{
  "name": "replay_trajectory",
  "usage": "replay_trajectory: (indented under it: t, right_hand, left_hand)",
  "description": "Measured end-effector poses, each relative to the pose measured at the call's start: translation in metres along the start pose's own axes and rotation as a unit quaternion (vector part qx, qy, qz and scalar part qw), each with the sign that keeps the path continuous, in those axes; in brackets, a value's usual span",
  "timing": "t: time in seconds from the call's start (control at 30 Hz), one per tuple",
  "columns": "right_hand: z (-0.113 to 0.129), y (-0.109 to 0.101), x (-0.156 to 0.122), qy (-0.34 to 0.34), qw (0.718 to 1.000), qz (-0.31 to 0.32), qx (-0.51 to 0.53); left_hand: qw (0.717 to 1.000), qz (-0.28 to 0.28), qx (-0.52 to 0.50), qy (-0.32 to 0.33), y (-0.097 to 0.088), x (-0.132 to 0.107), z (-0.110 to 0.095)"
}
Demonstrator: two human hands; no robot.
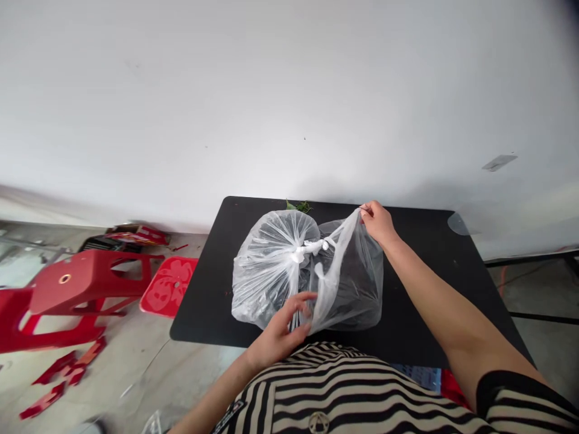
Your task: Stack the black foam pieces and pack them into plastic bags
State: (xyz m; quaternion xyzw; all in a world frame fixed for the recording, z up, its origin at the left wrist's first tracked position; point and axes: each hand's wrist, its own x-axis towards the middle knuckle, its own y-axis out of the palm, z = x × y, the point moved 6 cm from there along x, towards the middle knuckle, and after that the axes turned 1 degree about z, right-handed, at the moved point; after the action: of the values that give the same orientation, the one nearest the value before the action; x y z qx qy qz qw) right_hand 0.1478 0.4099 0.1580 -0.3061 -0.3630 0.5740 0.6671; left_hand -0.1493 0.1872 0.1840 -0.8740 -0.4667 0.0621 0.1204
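A knotted, translucent white plastic bag [266,265] with something dark inside sits on a black table [429,283]. My left hand [283,331] pinches the bag's plastic at its near lower edge. My right hand [377,222] is closed on a flap of the bag at its far right, pulling the plastic up and taut. The knot [312,248] lies between both hands. A few green leaves [298,206] lie on the table behind the bag.
A white wall stands right behind the table. On the floor to the left are red plastic stools [85,286], a red stool seat [169,286] and broken red pieces [63,374]. A black metal frame [534,260] runs at the right.
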Motion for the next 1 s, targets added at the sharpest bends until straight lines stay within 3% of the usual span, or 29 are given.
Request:
replay_trajectory:
  t: [0.07,0.17,0.2,0.27,0.37,0.43,0.5,0.57,0.67,0.73,0.8,0.9,1.0]
  right_hand:
    - [0.009,-0.002,-0.009,-0.013,0.999,-0.009,0.034]
    - [0.034,-0.012,-0.033,-0.041,0.997,-0.022,0.06]
    - [0.046,-0.015,-0.044,-0.065,0.996,-0.02,0.057]
    - [0.076,-0.014,-0.068,-0.145,0.989,0.011,0.009]
    - [0.109,0.002,-0.104,-0.258,0.949,0.112,-0.14]
    - [0.108,0.005,-0.117,-0.256,0.93,0.148,-0.22]
    - [0.094,-0.006,-0.121,-0.221,0.931,0.133,-0.257]
    - [0.078,-0.025,-0.122,-0.18,0.946,0.094,-0.253]
    - [0.066,-0.049,-0.127,-0.141,0.965,0.043,-0.217]
    - [0.076,-0.048,-0.132,-0.149,0.97,0.026,-0.191]
    - [0.097,-0.033,-0.138,-0.186,0.966,0.038,-0.177]
    - [0.125,0.001,-0.146,-0.235,0.948,0.097,-0.191]
    - [0.131,0.017,-0.15,-0.231,0.943,0.123,-0.207]
  left_hand:
    - [0.994,0.07,-0.078,-0.01,0.011,0.019,-0.015]
    - [0.951,0.279,-0.126,0.044,0.041,0.037,-0.045]
    - [0.937,0.323,-0.121,0.061,0.047,0.04,-0.052]
    - [0.933,0.338,-0.067,0.105,0.051,0.044,-0.064]
    - [0.93,0.28,0.089,0.219,0.04,0.049,-0.079]
    - [0.92,0.211,0.2,0.264,0.023,0.059,-0.078]
    - [0.918,0.117,0.301,0.23,-0.002,0.08,-0.062]
    - [0.91,0.037,0.39,0.132,-0.026,0.103,-0.033]
    - [0.873,0.037,0.484,0.036,-0.041,0.119,0.01]
    - [0.854,0.068,0.512,0.069,-0.039,0.115,0.023]
    - [0.846,0.059,0.513,0.132,-0.042,0.104,0.025]
    - [0.856,-0.044,0.482,0.181,-0.063,0.085,0.026]
    - [0.88,-0.149,0.421,0.162,-0.083,0.074,0.037]
